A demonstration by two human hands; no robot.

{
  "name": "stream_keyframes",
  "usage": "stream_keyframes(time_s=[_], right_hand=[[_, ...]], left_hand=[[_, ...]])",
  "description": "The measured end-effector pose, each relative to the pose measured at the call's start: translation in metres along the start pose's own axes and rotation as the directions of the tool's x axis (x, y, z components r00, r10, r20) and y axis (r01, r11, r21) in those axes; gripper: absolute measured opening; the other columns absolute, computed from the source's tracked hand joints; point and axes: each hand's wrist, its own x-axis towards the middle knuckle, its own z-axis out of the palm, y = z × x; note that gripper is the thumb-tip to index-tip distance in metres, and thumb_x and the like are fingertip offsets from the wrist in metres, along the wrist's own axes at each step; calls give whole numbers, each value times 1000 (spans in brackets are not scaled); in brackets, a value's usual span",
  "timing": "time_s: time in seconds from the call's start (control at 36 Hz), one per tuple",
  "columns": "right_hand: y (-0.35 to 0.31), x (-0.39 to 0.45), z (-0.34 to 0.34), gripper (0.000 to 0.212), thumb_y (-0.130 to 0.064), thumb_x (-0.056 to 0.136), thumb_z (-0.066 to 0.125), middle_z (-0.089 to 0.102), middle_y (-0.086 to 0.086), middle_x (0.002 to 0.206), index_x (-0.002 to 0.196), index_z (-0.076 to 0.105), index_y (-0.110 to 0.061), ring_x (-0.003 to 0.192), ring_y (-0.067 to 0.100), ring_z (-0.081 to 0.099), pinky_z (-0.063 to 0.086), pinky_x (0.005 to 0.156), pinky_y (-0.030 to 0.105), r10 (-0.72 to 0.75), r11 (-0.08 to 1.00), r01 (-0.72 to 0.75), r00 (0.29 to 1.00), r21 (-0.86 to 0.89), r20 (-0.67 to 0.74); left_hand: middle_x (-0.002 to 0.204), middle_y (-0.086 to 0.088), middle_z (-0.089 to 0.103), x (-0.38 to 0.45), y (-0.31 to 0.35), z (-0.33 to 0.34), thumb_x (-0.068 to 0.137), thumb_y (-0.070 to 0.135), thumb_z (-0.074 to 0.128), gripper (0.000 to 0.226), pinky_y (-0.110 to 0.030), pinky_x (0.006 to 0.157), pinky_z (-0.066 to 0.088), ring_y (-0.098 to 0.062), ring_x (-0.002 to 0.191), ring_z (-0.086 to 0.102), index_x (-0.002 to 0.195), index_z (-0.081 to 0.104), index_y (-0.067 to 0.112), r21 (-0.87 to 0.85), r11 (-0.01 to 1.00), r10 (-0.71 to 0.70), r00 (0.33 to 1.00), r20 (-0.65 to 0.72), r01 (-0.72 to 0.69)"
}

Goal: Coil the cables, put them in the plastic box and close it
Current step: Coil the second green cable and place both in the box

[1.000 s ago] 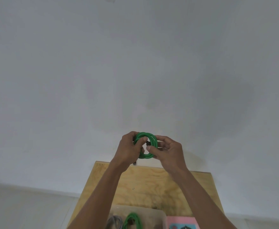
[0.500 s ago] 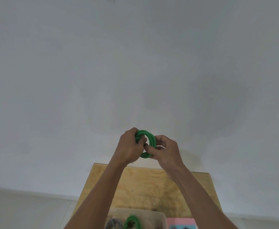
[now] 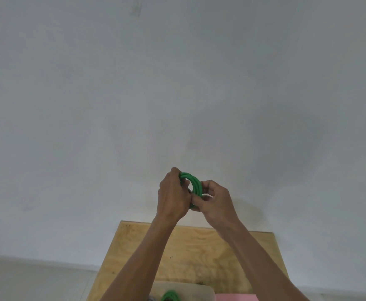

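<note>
A coiled green cable (image 3: 194,184) is held up in the air in front of a white wall, above the far edge of the wooden table (image 3: 190,253). My left hand (image 3: 173,195) grips the coil's left side and my right hand (image 3: 215,203) pinches its right side. The coil is turned nearly edge-on, and the hands hide its lower part. At the bottom edge, the translucent plastic box (image 3: 201,288) stands open on the table with another green coiled cable (image 3: 170,296) inside it.
A pink object (image 3: 236,297) lies right of the box at the bottom edge. A grey cable end (image 3: 151,298) shows at the box's left. The white wall (image 3: 177,105) fills most of the view behind the table.
Both hands have lifted the green coil slightly and turned it from face-on to nearly edge-on. My left hand now covers more of the coil.
</note>
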Motion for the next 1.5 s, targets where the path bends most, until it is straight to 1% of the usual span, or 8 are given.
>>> stream_keyframes(time_s=[0.19, 0.36, 0.47, 0.75, 1.0, 1.19, 1.33, 1.5], right_hand=[[-3, -1, -8, 23, 1, 76, 79, 74, 5, 89, 96, 70, -6, 77, 30, 75, 61, 82, 48, -4, 999, 0, 998, 53, 65], [-6, -1, -18, 29, -1, 75, 83, 76, 7, 97, 101, 73, -9, 83, 27, 75, 60, 82, 36, -45, 994, 41, 998, 103, 38], [-5, -1, -21, 29, 1, 77, 81, 76, 12, 99, 103, 73, -6, 88, 29, 73, 60, 82, 36, -40, 982, 33, 999, 183, 37], [-7, -3, -23, 24, -2, 85, 75, 70, 14, 111, 107, 71, -8, 92, 29, 74, 60, 87, 40, -27, 984, 5, 992, 179, 122], [-2, -4, -22, 12, -9, 95, 64, 69, 24, 109, 104, 67, -2, 88, 29, 74, 60, 77, 45, 72, 950, -99, 992, 297, 100], [-12, -2, -25, 19, -5, 93, 66, 69, 22, 101, 111, 65, -6, 91, 29, 73, 62, 71, 42, 4, 989, -13, 998, 147, 63], [-18, -8, -23, 33, -9, 89, 71, 66, 22, 109, 120, 61, -11, 96, 30, 72, 60, 76, 45, 61, 940, -115, 983, 322, 172], [-18, -8, -14, 29, 3, 88, 68, 65, 26, 116, 114, 62, -5, 94, 33, 72, 60, 75, 42, 56, 902, -77, 996, 424, 62]], left_hand=[[81, -6, 60, -1, 1, 0, 91, 4, 52, 8, -46, 65, 54, -25, 73, 62, 87, 49, 9, -8, 1000, -3, 1000, -15, 3], [85, -6, 68, 8, 5, -14, 96, 16, 59, 7, -22, 50, 45, -17, 67, 64, 94, 56, 11, -139, 985, -80, 979, 186, 107], [75, -6, 69, 15, 2, -19, 90, 18, 70, 10, -29, 59, 51, -15, 62, 63, 96, 69, 10, -278, 929, -127, 916, 382, 245], [57, -8, 47, 16, 5, -31, 89, 5, 70, 21, -26, 49, 33, -16, 49, 39, 78, 66, -12, -364, 893, -90, 897, 434, 265], [59, 0, 65, 14, 1, -43, 87, 19, 76, 19, -26, 48, 32, -13, 46, 47, 85, 75, 0, -345, 895, -35, 817, 576, 282], [60, -7, 63, 9, -2, -37, 80, 30, 81, 27, -25, 54, 38, -20, 54, 52, 74, 75, 4, -491, 775, -77, 830, 552, 398], [64, -10, 63, 10, 5, -37, 75, 24, 81, 25, -29, 61, 48, -18, 57, 56, 86, 77, 2, -583, 714, -69, 867, 493, 387], [71, -9, 66, 13, 6, -42, 69, 33, 84, 44, -30, 59, 43, -20, 64, 56, 94, 74, -2, -585, 743, -15, 882, 470, 325]])
